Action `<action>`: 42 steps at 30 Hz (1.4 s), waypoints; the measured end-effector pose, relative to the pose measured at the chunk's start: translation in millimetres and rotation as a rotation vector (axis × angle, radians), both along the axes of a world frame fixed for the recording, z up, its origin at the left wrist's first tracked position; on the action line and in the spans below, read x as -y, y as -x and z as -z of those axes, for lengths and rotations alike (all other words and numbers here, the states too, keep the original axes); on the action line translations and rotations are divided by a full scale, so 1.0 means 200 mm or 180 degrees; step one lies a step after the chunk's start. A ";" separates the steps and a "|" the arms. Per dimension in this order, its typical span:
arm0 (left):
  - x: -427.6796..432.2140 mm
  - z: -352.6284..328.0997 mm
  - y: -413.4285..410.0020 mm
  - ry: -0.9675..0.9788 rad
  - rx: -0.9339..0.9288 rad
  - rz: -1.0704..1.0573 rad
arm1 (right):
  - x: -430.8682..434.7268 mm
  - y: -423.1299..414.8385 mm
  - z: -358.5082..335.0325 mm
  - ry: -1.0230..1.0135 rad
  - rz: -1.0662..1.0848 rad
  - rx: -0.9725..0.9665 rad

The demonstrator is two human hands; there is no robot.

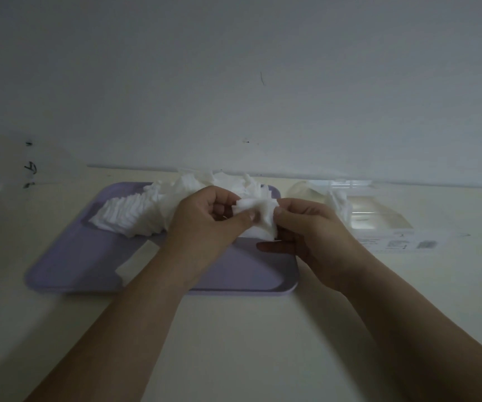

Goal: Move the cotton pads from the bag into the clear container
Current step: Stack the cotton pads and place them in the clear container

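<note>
Left grip (205, 221) and right grip (312, 227) pinch one cotton pad stack (258, 213).
Likely squaring it to fit the clear container (385, 219) off to their right.

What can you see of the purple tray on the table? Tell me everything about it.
The purple tray is a lilac rectangle with rounded corners and a low raised rim; it looks like matte plastic. It lies flat on the cream table, close to the wall. A long heap of white cotton pads covers its far half, and one loose pad lies near its front. The left hand and right hand hold a bunch of pads above its middle; the left forearm crosses its front rim.
</note>
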State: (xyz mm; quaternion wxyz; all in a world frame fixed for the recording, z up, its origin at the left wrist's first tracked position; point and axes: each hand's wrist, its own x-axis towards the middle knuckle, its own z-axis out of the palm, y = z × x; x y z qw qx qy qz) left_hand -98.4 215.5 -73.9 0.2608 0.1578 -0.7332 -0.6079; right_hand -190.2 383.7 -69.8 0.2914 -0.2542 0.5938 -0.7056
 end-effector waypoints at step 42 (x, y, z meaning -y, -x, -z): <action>0.02 0.01 0.01 0.0674 -0.0283 0.0055 | 0.03 0.01 0.01 0.0067 0.0551 0.0074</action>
